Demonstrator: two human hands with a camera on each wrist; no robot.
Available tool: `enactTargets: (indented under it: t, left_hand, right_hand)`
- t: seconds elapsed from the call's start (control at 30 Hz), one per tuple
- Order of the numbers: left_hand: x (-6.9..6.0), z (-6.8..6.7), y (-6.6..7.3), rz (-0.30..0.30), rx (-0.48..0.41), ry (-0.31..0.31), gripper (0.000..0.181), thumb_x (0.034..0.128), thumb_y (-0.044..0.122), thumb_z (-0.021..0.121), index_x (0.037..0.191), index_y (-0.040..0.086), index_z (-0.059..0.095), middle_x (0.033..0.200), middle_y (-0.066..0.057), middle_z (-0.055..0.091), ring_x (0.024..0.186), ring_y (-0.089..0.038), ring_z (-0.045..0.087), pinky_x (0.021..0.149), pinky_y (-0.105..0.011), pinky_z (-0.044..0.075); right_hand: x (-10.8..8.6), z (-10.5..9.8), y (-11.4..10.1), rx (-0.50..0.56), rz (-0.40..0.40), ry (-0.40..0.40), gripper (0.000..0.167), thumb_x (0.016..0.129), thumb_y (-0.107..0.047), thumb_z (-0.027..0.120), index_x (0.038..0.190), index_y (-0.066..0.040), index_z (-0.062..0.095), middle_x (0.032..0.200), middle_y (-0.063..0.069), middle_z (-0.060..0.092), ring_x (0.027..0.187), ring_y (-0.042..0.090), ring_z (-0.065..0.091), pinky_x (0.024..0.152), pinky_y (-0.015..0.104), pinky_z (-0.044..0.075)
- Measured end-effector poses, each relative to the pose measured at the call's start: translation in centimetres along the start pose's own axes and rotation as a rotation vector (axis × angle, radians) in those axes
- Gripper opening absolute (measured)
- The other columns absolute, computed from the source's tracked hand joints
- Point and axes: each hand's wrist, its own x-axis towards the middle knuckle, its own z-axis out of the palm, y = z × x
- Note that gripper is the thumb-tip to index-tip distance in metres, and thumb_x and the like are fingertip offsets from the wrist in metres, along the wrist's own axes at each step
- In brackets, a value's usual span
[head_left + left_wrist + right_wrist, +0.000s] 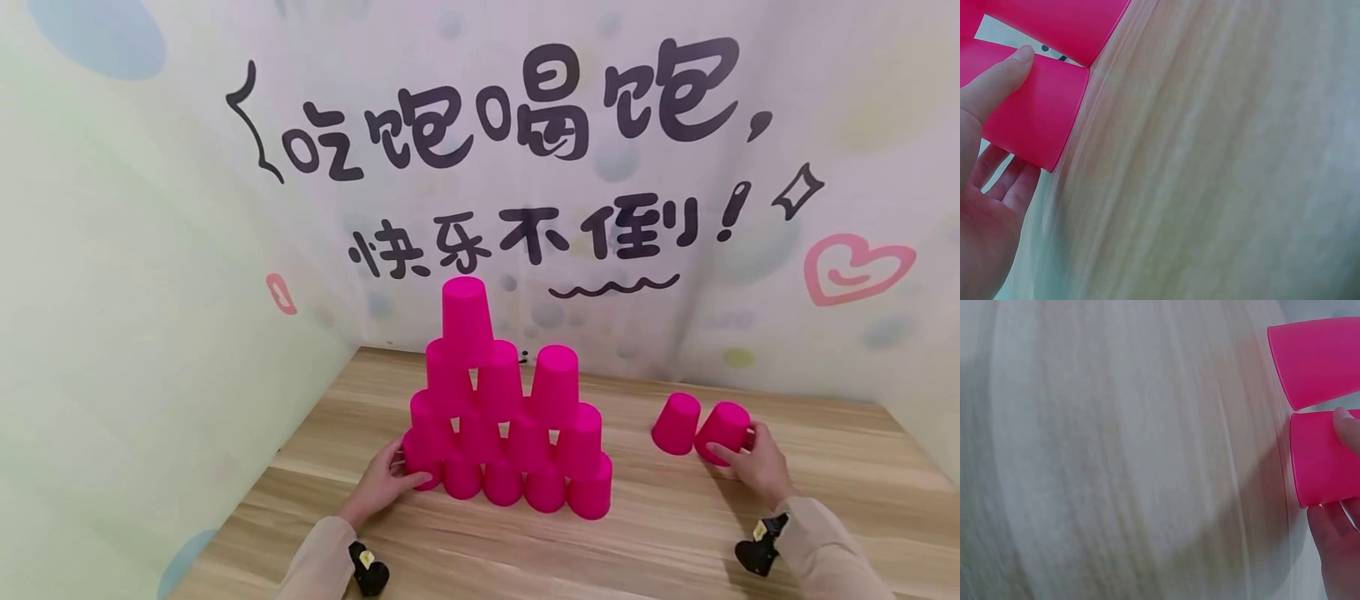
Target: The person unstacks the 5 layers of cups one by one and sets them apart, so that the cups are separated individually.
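Bright pink upside-down cups form a tiered stack point(502, 483) on the table: several in each of the two lower rows, three in the third, one cup point(467, 321) on top at the left. My left hand point(381, 483) holds the leftmost bottom cup point(1038, 115), thumb on its near side and fingers round the outer side. To the right of the stack, two more upside-down cups stand side by side. My right hand point(761, 462) grips the right one point(723, 433) between thumb and fingers. Its rim is on the table, close beside the other cup point(677, 425).
The wood-grain table point(510, 554) meets a pale wall cloth point(750, 333) with large dark characters at the back. Another pale wall point(150, 333) rises on the left. A stretch of tabletop separates the stack from the two cups.
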Motion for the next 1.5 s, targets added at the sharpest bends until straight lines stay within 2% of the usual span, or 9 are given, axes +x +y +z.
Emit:
enactTargets:
  t: [0.17, 0.43, 0.57, 0.83, 1.0, 1.1, 1.2, 1.33, 1.5]
  left_hand:
    - [0.2, 0.1, -0.5, 0.0, -0.003, -0.001, 0.06, 0.0748, 0.005, 0.07, 0.127, -0.002, 0.042, 0.11, -0.017, 0.054, 0.099, -0.033, 0.052, 0.085, -0.043, 0.045]
    - [1.0, 0.4, -3.2, 0.021, -0.009, 0.011, 0.062, 0.0731, 0.008, 0.072, 0.127, 0.003, 0.043, 0.11, -0.013, 0.054, 0.099, -0.028, 0.053, 0.084, -0.038, 0.046]
    - [1.2, 0.4, -3.5, 0.027, -0.008, 0.015, 0.063, 0.0731, 0.011, 0.072, 0.128, 0.004, 0.043, 0.111, -0.012, 0.054, 0.099, -0.028, 0.053, 0.085, -0.038, 0.046]
    - [1.3, 0.2, -3.7, -0.002, 0.006, 0.021, 0.063, 0.0737, 0.012, 0.072, 0.129, 0.006, 0.042, 0.112, -0.011, 0.054, 0.1, -0.026, 0.053, 0.084, -0.037, 0.046]
    - [1.4, 0.2, -4.0, 0.002, -0.003, 0.019, 0.065, 0.0729, 0.009, 0.072, 0.129, 0.002, 0.041, 0.111, -0.014, 0.053, 0.098, -0.029, 0.053, 0.083, -0.04, 0.047]
    - [1.3, 0.2, -4.0, 0.0, -0.008, 0.016, 0.064, 0.0728, 0.008, 0.072, 0.129, 0.002, 0.041, 0.111, -0.014, 0.053, 0.098, -0.03, 0.053, 0.083, -0.04, 0.047]
    - [1.2, 0.2, -3.9, -0.002, -0.016, 0.017, 0.064, 0.0731, 0.009, 0.072, 0.129, 0.004, 0.041, 0.112, -0.013, 0.053, 0.099, -0.029, 0.053, 0.084, -0.039, 0.046]
    - [1.1, 0.2, -3.4, 0.005, -0.025, 0.015, 0.064, 0.0732, 0.009, 0.072, 0.129, 0.004, 0.042, 0.112, -0.013, 0.053, 0.099, -0.029, 0.053, 0.084, -0.039, 0.047]
    - [0.6, 0.1, -2.0, -0.002, -0.017, 0.019, 0.062, 0.0734, 0.007, 0.071, 0.128, 0.002, 0.042, 0.11, -0.015, 0.054, 0.098, -0.031, 0.053, 0.083, -0.041, 0.047]
  right_hand:
    - [0.1, -0.1, -0.1, -0.033, -0.01, -0.011, 0.082, 0.082, -0.034, 0.061, 0.127, 0.015, 0.013, 0.121, 0.038, 0.03, 0.106, 0.052, 0.036, 0.087, 0.056, 0.037]
    - [0.1, -1.0, 0.0, -0.049, -0.003, -0.084, 0.092, 0.078, -0.041, 0.065, 0.128, 0.015, 0.012, 0.12, 0.038, 0.031, 0.104, 0.051, 0.037, 0.084, 0.054, 0.04]
    - [0.3, -1.9, -0.4, -0.063, -0.041, -0.106, 0.093, 0.078, -0.044, 0.063, 0.131, 0.013, 0.011, 0.123, 0.037, 0.031, 0.108, 0.05, 0.035, 0.082, 0.05, 0.043]
    - [0.4, -5.5, -3.9, -0.067, -0.153, -0.148, 0.087, 0.087, -0.033, 0.054, 0.135, 0.011, -0.003, 0.129, 0.043, 0.016, 0.115, 0.056, 0.021, 0.087, 0.064, 0.028]
    - [0.7, -7.7, -7.0, -0.05, -0.274, -0.061, 0.08, 0.088, -0.025, 0.056, 0.135, 0.01, 0.002, 0.129, 0.042, 0.019, 0.112, 0.057, 0.023, 0.083, 0.066, 0.029]
    - [0.6, -8.5, -9.2, -0.092, -0.344, -0.003, 0.076, 0.087, -0.024, 0.057, 0.136, 0.007, 0.009, 0.128, 0.039, 0.027, 0.11, 0.055, 0.03, 0.08, 0.062, 0.034]
    - [0.4, -9.0, -11.7, -0.104, -0.381, 0.014, 0.072, 0.087, -0.025, 0.057, 0.138, 0.001, 0.015, 0.129, 0.033, 0.032, 0.111, 0.049, 0.035, 0.077, 0.037, 0.049]
    - [-0.1, -8.9, -15.4, -0.08, -0.397, 0.011, 0.066, 0.087, -0.028, 0.056, 0.139, -0.009, 0.02, 0.131, 0.024, 0.036, 0.113, 0.038, 0.039, 0.067, 0.004, 0.038]
    - [-0.7, -7.8, -19.7, -0.023, -0.423, -0.019, 0.06, 0.087, -0.03, 0.056, 0.136, -0.01, 0.028, 0.128, 0.018, 0.042, 0.105, 0.008, 0.049, 0.071, 0.006, 0.04]
